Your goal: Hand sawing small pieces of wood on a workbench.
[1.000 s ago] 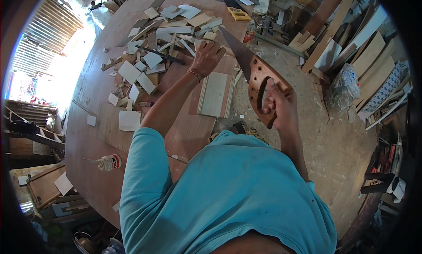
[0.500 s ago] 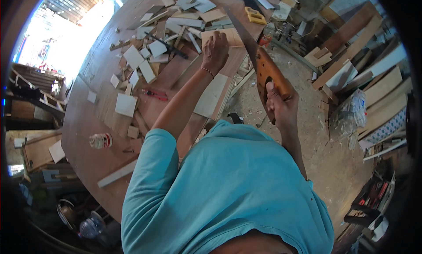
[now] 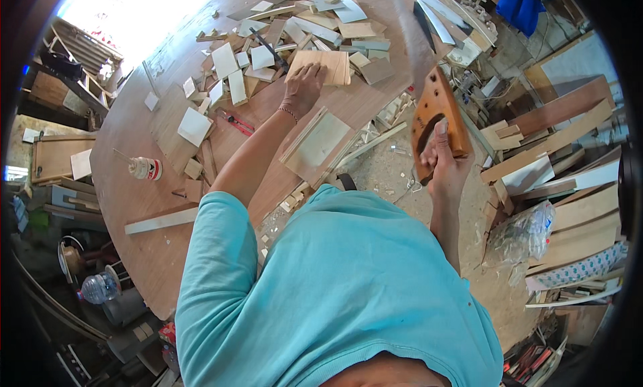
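My left hand [image 3: 303,87] rests its spread fingers on the near edge of a light wooden board [image 3: 321,60] lying among offcuts. My right hand [image 3: 443,158] grips the wooden handle of a handsaw [image 3: 430,106], whose blade points away from me beyond the table's right edge and looks blurred. Below my left hand lies a pale panel [image 3: 317,143] with strips along its sides. A red slim tool [image 3: 236,124] lies left of my left forearm.
The round-edged plywood table [image 3: 130,199] holds scattered offcuts [image 3: 224,60], a glue bottle [image 3: 146,167] and a white strip [image 3: 161,221]. Leaning boards [image 3: 556,139], a plastic bag [image 3: 519,233] and a blue bag [image 3: 519,9] are at the right. A water bottle [image 3: 100,286] is at the lower left.
The view has turned. My left hand has shifted leftward, fingers more spread on the board. The saw in my right hand has moved rightward, away from the board.
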Demonstrator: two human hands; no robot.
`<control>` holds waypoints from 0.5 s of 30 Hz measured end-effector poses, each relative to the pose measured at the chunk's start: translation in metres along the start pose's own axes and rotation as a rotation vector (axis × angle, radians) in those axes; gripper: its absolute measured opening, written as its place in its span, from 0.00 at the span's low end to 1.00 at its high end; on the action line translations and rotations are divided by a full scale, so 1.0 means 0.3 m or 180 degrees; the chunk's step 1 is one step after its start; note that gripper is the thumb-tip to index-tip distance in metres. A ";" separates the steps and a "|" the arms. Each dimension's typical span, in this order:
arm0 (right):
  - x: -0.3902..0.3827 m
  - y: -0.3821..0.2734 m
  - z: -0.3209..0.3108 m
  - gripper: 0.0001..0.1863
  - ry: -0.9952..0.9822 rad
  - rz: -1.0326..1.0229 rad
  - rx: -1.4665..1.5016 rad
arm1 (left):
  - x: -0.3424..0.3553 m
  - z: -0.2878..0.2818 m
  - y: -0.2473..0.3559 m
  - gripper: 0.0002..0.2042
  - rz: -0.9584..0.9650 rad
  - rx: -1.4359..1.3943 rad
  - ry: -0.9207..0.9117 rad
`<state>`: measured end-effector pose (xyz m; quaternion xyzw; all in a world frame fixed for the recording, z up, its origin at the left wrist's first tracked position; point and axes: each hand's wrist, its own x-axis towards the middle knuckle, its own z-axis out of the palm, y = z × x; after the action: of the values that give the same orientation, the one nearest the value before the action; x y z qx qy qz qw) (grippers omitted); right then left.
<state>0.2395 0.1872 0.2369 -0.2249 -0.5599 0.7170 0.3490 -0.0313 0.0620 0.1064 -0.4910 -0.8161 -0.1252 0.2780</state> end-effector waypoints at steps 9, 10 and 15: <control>0.316 0.238 -0.036 0.16 -0.0599 -0.0710 -0.1444 | 0.103 -0.184 0.067 0.14 -0.1351 -0.2426 -0.1451; 0.334 0.264 -0.039 0.18 -0.0783 -0.0997 -0.1567 | 0.095 -0.171 0.073 0.14 -0.1294 -0.2786 -0.1593; 0.335 0.354 -0.041 0.18 -0.1154 -0.0063 -0.0871 | 0.098 -0.139 0.119 0.16 -0.1244 -0.3051 -0.1897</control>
<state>0.1560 0.2569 0.1384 -0.1321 -0.7077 0.6595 0.2160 0.0028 0.0808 0.1548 -0.4164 -0.7867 -0.3852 -0.2437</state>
